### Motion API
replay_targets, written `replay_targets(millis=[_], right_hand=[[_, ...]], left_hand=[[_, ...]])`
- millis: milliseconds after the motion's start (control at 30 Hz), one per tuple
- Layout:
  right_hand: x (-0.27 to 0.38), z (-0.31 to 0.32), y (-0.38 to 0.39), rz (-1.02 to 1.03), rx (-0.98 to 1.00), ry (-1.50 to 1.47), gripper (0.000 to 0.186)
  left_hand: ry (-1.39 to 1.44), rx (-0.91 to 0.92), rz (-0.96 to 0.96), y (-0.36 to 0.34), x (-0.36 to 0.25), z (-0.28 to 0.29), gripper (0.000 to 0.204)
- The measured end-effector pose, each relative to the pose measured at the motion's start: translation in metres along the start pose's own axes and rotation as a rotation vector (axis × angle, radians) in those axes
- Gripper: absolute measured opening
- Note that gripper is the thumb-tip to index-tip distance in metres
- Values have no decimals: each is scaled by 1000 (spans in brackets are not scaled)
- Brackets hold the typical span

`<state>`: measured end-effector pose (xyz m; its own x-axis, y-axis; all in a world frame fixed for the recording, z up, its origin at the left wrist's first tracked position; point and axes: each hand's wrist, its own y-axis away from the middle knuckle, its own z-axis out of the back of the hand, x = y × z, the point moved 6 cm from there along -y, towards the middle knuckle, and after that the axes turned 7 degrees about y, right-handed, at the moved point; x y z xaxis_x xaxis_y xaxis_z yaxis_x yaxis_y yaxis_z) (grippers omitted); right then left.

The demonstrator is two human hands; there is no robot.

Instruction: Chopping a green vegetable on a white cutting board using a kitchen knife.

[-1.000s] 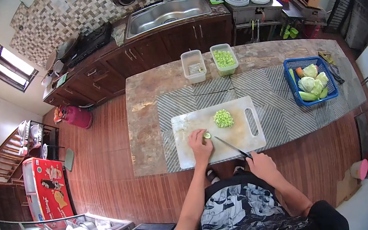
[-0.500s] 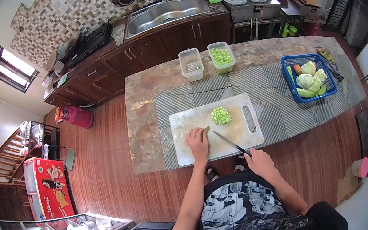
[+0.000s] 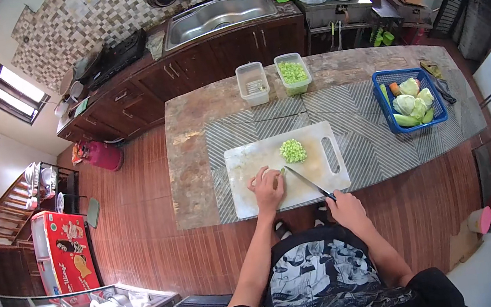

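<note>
A white cutting board (image 3: 253, 201) with a handle slot lies at the table's near edge. On it sits a small heap of chopped green vegetable (image 3: 293, 151). My left hand (image 3: 269, 189) rests on the board, thumb and fingers closed on a small green vegetable piece (image 3: 282, 171), mostly hidden by the fingertips. My right hand (image 3: 346, 207) grips the black handle of a knife (image 3: 308, 181). The blade slants up and left across the board, its tip beside the piece and just below the heap.
Beyond the board stand a clear container (image 3: 256, 98) with little in it and another container (image 3: 296, 87) of chopped green vegetable. A blue basket (image 3: 416, 126) of vegetables sits to the right. Across the floor is a counter with a sink (image 3: 219, 21).
My left hand has shifted slightly right, bringing the green piece closer to the knife. The knife tip has risen a little toward the piece and heap.
</note>
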<state>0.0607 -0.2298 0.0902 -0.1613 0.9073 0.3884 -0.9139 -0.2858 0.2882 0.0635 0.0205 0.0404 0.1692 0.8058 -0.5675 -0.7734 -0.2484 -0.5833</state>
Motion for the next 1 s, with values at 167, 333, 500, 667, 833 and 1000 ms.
replay_targets(millis=[167, 333, 500, 667, 833, 1000], right_hand=[[6, 7, -7, 119, 57, 106, 36], [-4, 17, -27, 216, 42, 189, 35], [1, 23, -34, 202, -19, 111, 35], [-1, -11, -38, 118, -31, -134, 35], [7, -24, -27, 75, -44, -254, 36], [1, -28, -25, 62, -70, -302, 37]], left_hand=[[36, -11, -29, 0, -2, 3, 13], [-18, -36, -3, 2, 5, 3, 12], [95, -163, 333, 5, 35, 9, 14], [365, -282, 600, 11, 42, 15, 17], [670, -155, 506, 12, 22, -4, 14], [514, 48, 512, 6, 11, -16, 14]])
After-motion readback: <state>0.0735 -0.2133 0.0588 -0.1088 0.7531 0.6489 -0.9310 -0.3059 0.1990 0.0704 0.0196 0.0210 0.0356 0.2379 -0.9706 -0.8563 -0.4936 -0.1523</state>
